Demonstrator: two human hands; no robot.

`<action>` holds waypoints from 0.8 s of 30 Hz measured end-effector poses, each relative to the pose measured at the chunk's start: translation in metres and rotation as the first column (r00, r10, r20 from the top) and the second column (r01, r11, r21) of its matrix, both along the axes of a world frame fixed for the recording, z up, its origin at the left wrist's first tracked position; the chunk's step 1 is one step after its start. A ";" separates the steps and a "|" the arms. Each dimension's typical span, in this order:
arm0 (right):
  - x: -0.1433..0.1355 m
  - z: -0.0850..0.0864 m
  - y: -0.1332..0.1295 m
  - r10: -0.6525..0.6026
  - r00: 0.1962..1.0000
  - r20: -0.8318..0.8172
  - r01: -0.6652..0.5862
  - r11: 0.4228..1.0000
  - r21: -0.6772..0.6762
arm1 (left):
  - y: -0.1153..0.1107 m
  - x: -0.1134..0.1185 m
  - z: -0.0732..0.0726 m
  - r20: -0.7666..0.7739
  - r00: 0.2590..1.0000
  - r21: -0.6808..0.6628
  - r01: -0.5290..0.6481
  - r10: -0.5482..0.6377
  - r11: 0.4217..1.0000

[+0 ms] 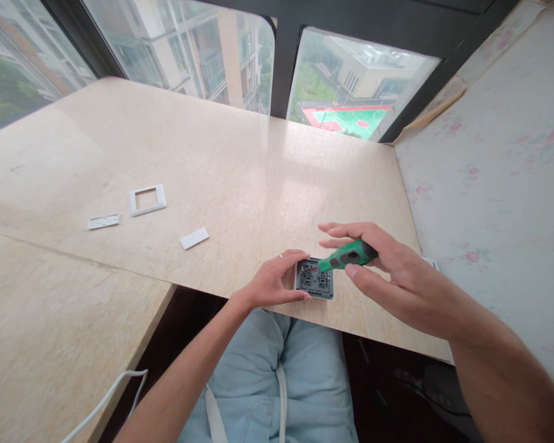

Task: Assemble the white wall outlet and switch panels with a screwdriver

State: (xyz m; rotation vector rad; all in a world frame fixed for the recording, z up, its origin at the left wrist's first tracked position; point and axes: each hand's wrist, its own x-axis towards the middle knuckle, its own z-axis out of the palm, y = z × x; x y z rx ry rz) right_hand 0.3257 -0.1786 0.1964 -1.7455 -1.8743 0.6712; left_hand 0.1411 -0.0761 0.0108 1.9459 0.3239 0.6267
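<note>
A square dark grey switch module (314, 287) with a white edge lies near the front edge of the stone sill. My left hand (277, 282) grips its left side between thumb and fingers. In my right hand (383, 271) is a green and black screwdriver (348, 256), its handle between palm, thumb and fingers, several fingertips stretched out past it. The screwdriver slants down to the left, and its thin shaft reaches the left part of the module.
On the sill to the left lie a white square frame (133, 203), a white strip (104, 221) and a white rectangular plate (194, 238). Windows (341, 86) stand behind, a papered wall (493, 184) on the right. A white cable (106, 397) hangs at the lower left.
</note>
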 end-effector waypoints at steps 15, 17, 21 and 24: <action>-0.005 -0.018 0.011 -0.046 0.997 -0.070 0.058 0.980 0.189 | 0.000 0.000 0.000 -0.028 1.000 0.012 0.005 -0.004 1.000; -0.003 -0.014 0.007 0.010 0.992 -0.128 0.006 0.993 0.120 | 0.000 0.000 0.000 -0.022 1.000 0.006 0.004 -0.003 1.000; 0.000 -0.002 0.006 0.079 0.990 -0.118 -0.081 0.997 -0.007 | 0.000 0.000 -0.001 -0.040 0.999 0.005 0.009 -0.009 1.000; -0.001 0.000 0.011 -0.030 0.999 0.012 0.030 1.000 0.011 | 0.000 0.000 -0.001 -0.040 0.999 0.025 0.005 -0.004 1.000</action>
